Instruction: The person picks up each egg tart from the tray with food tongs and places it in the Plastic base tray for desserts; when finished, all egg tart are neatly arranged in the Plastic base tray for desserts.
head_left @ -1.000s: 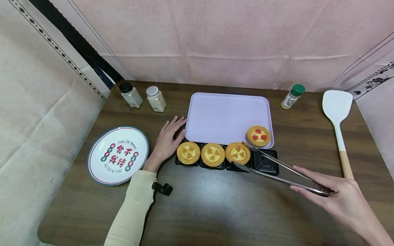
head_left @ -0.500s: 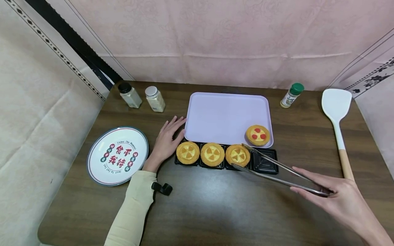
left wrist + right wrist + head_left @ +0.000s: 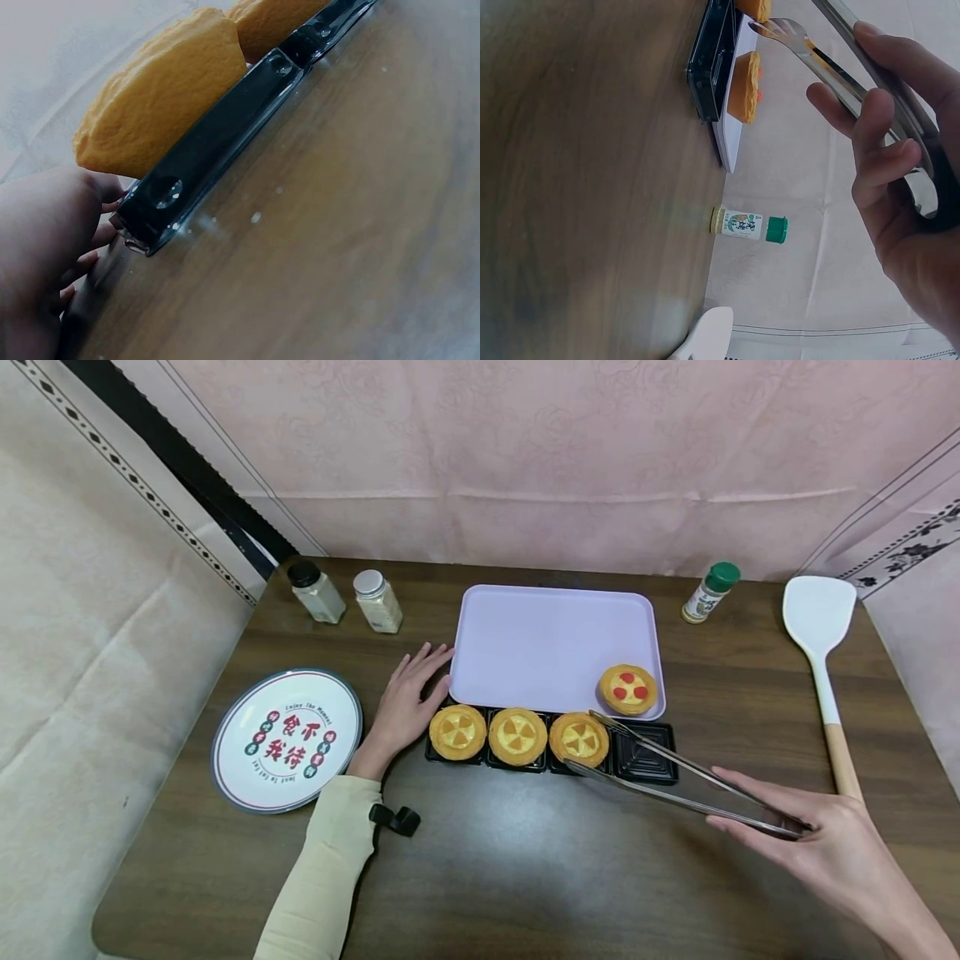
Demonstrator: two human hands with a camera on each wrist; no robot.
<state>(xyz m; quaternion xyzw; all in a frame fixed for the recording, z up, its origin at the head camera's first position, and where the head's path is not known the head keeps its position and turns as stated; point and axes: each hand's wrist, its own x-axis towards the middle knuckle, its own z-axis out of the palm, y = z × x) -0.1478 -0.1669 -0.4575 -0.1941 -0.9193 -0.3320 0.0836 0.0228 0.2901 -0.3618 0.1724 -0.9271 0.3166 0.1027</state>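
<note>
My right hand [image 3: 817, 835] grips metal tongs [image 3: 675, 789], their arms apart, with the tips on either side of the third egg tart [image 3: 579, 739]. That tart sits in a black plastic tray [image 3: 645, 756] of square compartments, beside two more tarts, the middle one [image 3: 518, 737] and the left one [image 3: 458, 732]. The tray's rightmost compartment holds nothing. My left hand [image 3: 405, 706] lies with fingers spread, fingertips at the left edge of the lilac tray [image 3: 555, 643] and thumb by the black tray's left end. A tart with red dots [image 3: 628, 690] lies on the lilac tray's front right corner.
At left lies a round white plate [image 3: 288, 739] with red lettering. Behind it stand a black-capped jar [image 3: 318, 593] and a white-capped jar [image 3: 378, 602]. A green-capped bottle [image 3: 710, 593] and a white spatula [image 3: 821, 635] with a wooden handle are on the right.
The head view has shifted very slightly. Both hands, the tongs and the tarts keep their places.
</note>
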